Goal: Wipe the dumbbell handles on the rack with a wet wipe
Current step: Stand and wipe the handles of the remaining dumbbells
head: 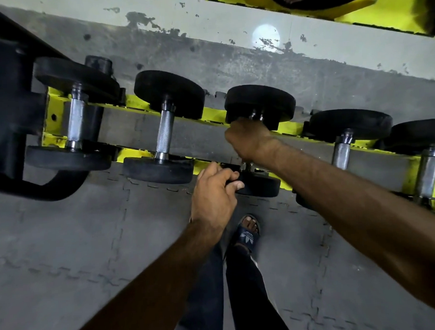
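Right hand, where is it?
In the head view, the right hand grips the middle dumbbell between its weights, on the yellow rack, just above the left hand.

Blk dumbbell heads (169, 92), knurled chrome handles (165, 132), yel rack (213, 114), gry floor (65, 246).

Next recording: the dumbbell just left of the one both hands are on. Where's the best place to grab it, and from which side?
Probably its knurled handle, wrapped from above. It spans the open gap between the yellow rails, which leaves finger room underneath, while the black end plates are broad, smooth discs.
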Action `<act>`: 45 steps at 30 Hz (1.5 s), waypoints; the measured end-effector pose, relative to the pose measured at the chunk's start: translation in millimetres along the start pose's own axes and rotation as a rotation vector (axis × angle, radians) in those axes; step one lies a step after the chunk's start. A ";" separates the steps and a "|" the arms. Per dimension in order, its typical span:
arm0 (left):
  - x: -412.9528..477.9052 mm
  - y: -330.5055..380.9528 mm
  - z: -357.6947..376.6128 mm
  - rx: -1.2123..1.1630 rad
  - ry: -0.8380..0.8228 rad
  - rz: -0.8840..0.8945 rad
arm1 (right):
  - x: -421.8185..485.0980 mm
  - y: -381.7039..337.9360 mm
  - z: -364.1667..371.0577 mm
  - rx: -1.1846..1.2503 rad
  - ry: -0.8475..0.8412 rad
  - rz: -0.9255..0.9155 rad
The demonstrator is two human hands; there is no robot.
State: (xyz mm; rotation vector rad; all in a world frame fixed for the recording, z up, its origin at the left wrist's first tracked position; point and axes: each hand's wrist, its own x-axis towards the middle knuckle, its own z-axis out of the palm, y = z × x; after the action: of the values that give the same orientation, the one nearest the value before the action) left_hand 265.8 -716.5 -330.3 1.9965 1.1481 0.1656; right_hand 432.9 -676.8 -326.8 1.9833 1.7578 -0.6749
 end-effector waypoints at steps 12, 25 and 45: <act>6.8 1.8 -5.8 0.012 -0.042 0.012 | -37.1 37.7 80.3 1.146 0.506 0.258; 9.4 -0.5 -6.5 -0.018 -0.059 -0.003 | -33.0 28.8 109.4 1.327 0.664 0.536; 12.6 -4.4 -7.6 -0.058 -0.068 -0.002 | -17.6 37.3 98.0 2.150 0.241 0.753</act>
State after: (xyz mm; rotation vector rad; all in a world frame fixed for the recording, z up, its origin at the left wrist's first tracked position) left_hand 266.5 -701.3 -331.6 1.9353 1.0903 0.1282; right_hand 459.6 -753.5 -395.6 3.3250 -0.6874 -2.4998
